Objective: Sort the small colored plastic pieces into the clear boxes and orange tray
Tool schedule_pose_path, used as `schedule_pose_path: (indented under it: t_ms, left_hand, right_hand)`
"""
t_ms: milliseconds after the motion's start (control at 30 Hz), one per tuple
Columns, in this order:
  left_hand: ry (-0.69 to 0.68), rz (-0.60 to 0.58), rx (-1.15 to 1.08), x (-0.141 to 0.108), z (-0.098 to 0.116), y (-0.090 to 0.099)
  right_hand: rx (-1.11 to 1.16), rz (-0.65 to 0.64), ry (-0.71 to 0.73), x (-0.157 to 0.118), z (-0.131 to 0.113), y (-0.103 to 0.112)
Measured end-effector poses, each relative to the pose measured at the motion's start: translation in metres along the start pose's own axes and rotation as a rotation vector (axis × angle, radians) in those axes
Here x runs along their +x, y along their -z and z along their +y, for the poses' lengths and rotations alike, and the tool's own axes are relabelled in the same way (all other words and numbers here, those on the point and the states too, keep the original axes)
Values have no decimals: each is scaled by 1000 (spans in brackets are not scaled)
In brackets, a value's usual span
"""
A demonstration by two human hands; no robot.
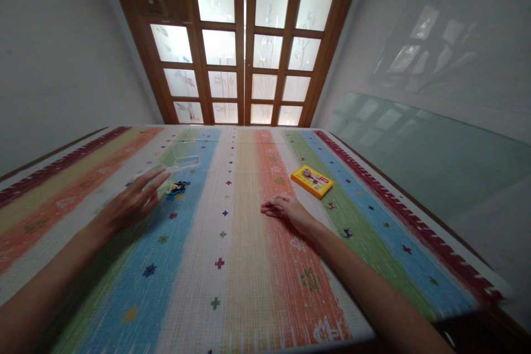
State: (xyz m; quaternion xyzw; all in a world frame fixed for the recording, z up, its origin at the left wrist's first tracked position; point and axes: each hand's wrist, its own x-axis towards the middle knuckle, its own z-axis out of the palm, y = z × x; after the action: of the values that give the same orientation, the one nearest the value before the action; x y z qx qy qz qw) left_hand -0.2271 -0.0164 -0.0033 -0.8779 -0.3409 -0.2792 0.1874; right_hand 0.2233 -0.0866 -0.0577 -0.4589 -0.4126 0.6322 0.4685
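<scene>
A small heap of tiny parts, blue, yellow, black and cream, lies on the blue stripe of the tablecloth. Just left of it is my left hand, fingers apart and stretched toward the heap, with nothing seen in it. My right hand rests on the orange stripe, its fingers pressed together; whatever they may hold is hidden. Beyond my right hand, to the right, a yellow box with a picture on top lies flat. Behind my left hand sits a clear plastic tray, partly covered by the fingers.
A striped, patterned cloth covers the table. Wooden doors with glass panes stand past the far edge. White walls flank both sides, and a pale green glass panel is along the right wall.
</scene>
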Motion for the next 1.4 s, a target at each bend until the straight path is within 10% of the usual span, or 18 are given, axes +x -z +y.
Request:
schedule_pose_path:
  t_ms: [333,600,833,1167,1400]
  left_hand:
    - [108,87,-41,13,10,9]
    - [563,50,-587,52,57,-31]
    - [287,-399,-410,94,75,-82]
    - [153,-404,-182,108,109,-106]
    - [285,-476,-8,129,80,-115]
  right_hand:
    - [-12,5,-5,-2,-2,-3]
    - [-9,-4,-1,0,0,0]
    - [-5,-6,-2,-1,-2,-2]
    - [-20,10,-1,-3,-4,-7]
    - [-27,7,0,-2,-3,-7]
